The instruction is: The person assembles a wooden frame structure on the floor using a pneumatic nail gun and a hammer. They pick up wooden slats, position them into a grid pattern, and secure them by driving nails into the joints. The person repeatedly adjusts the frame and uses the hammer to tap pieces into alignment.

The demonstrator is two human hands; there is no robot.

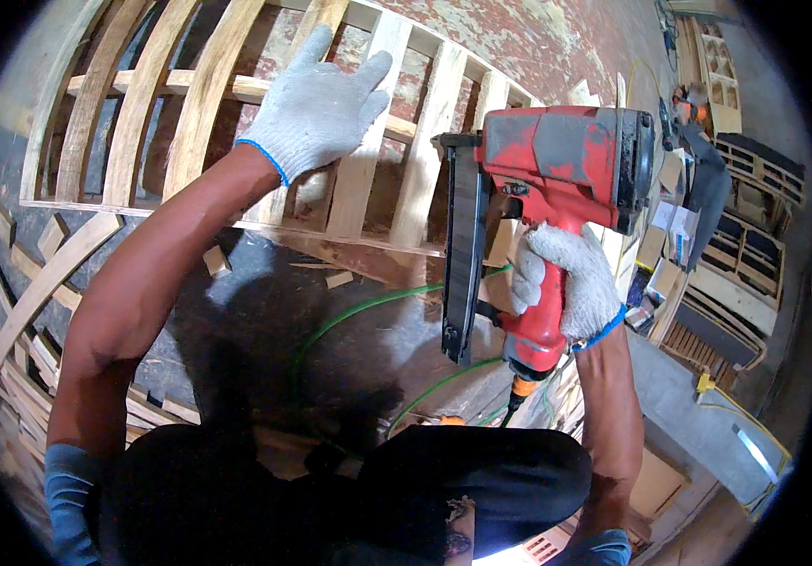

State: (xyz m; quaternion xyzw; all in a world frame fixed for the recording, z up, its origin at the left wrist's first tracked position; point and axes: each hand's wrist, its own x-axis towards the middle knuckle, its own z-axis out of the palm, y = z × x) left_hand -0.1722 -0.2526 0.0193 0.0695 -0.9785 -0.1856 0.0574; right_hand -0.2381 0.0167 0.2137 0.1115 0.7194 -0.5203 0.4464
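A red and black pneumatic nail gun (552, 160) is held up by its handle in my right hand (576, 278), the gloved fingers wrapped round the grip. Its long black magazine (462, 255) points downward on the left side. My left hand (323, 108), in a grey knit glove with a blue cuff, reaches over a slatted wooden frame (193, 104). The fingers are spread and hold nothing. Whether the palm touches a slat (368, 141) beneath it, I cannot tell. The frame lies on the floor with its slats running away from me.
A green air hose (359, 307) curves over the dark floor near my knees. Loose wood strips and offcuts (42, 274) lie in a heap at the left. On the right are more wooden frames (750, 255), boxes (675, 231) and a grey surface with a yellow cord (708, 385).
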